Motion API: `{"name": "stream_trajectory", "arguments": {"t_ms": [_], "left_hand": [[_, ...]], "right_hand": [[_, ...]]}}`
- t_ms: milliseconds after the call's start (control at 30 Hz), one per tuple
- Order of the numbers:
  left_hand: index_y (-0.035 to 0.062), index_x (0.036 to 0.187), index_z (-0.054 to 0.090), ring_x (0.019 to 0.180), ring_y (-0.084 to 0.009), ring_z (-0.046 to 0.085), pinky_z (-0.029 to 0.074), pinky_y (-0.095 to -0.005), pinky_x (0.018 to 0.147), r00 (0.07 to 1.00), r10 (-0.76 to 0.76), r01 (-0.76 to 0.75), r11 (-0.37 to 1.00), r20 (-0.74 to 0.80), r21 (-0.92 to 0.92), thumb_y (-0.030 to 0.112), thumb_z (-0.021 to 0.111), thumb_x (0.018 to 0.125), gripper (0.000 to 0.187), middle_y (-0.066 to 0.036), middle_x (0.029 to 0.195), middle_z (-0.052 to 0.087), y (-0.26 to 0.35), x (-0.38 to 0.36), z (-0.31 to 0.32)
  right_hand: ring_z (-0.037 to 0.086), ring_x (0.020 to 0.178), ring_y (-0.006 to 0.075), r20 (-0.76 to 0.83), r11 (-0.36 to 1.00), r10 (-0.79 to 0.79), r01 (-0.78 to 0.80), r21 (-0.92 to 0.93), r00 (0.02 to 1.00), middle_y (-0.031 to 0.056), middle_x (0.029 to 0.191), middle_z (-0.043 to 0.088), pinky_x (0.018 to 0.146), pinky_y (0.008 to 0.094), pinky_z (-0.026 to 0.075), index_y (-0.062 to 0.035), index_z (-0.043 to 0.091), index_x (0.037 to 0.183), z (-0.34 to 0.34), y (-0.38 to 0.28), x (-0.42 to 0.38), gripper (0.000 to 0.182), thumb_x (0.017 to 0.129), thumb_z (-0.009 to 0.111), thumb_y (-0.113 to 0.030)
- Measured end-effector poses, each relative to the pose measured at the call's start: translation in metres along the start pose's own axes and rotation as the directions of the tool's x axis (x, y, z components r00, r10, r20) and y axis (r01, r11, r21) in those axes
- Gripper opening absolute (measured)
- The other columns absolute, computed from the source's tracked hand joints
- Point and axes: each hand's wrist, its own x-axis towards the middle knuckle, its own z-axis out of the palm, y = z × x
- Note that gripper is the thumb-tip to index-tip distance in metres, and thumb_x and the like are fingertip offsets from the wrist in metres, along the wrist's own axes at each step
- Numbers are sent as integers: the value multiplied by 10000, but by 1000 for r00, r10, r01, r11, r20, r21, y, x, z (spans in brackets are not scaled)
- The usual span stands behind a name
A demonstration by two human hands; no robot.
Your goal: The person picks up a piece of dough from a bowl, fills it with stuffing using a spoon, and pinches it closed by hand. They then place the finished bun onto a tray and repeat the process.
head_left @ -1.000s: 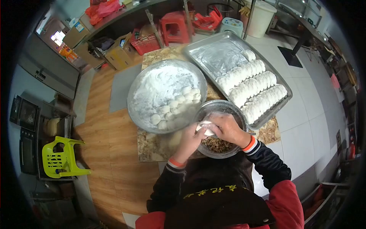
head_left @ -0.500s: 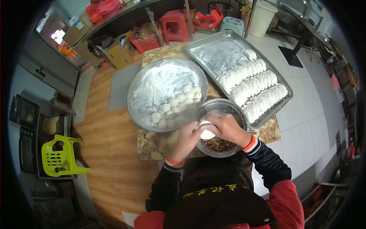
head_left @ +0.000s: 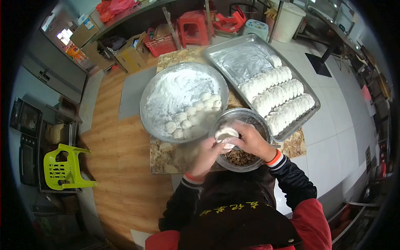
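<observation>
Head view: holding dough piece (head_left: 227, 131) in narrow grip between left hand (head_left: 205, 152) and right hand (head_left: 251, 139), above bowl (head_left: 259, 121) of brown mix (head_left: 239, 158) at near edge of surface (head_left: 164, 160); just now turned up to show a hollow; apparently still being shaped.

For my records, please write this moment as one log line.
left hand: holding dough piece | right hand: same piece | below: filling bowl | beyond: floured bowl, dumpling tray
</observation>
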Motion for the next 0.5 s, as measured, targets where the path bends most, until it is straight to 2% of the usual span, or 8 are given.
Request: {"name": "stream_trajectory", "arguments": {"t_ms": [67,133,200,233,267,333,433,500], "left_hand": [[-72,1182,602,985,-159,653,575,-312,850,1000,18,-23,965,19,263,99,570,1008,247,-106,1139,657,9,0,-5],[-70,1146,624,918,-139,665,572,-288,781,997,58,-76,903,56,422,119,590,1001,240,-98,1058,691,14,1,-10],[-63,1116,637,864,-122,666,546,-266,734,999,30,-32,998,-28,-47,136,600,998,235,-77,960,704,14,-1,2],[-60,1102,643,837,-113,667,534,-255,710,998,0,-18,958,-61,-287,145,605,996,234,-67,910,711,13,-2,7],[-58,1091,644,819,-110,662,522,-256,694,995,67,-68,998,-74,-10,148,612,990,231,-69,884,707,9,-1,4],[-53,1070,645,784,-105,651,500,-259,662,980,195,-144,841,-43,521,154,627,979,227,-72,832,698,1,1,-5],[-46,1039,642,744,-117,630,496,-281,651,960,274,-188,782,-56,595,151,633,970,209,-99,827,684,0,3,-6],[-40,1037,643,723,-122,617,490,-288,645,973,198,-184,976,-120,119,147,637,965,200,-106,816,676,1,2,5]], "right_hand": [[654,895,401,161,982,-45,74,-176,986,197,1014,670,769,412,528,0,640,1102,-6,6,-5,253,880,683,-114],[646,916,411,111,992,-24,37,-120,993,198,1027,665,770,424,526,-11,641,1106,-4,10,-7,267,870,690,-127],[644,928,416,71,995,-18,25,-98,997,197,1033,663,773,431,525,-18,638,1111,-3,8,-5,278,864,693,-132],[646,930,415,55,994,-20,26,-104,998,195,1031,664,776,432,525,-20,636,1115,-2,5,-3,281,863,692,-132],[648,932,413,39,994,-20,24,-109,999,194,1030,666,778,432,525,-21,634,1119,-2,3,-3,285,862,691,-131],[648,939,411,111,981,-50,69,-180,993,191,1031,668,794,429,526,-24,628,1131,1,9,-8,297,865,692,-138],[644,944,407,78,991,-33,43,-130,996,180,1029,670,804,425,527,-29,626,1140,4,16,-9,302,870,691,-147],[642,946,404,37,995,-27,30,-95,999,174,1026,670,805,424,527,-30,629,1135,3,13,-5,294,871,687,-145]]}}
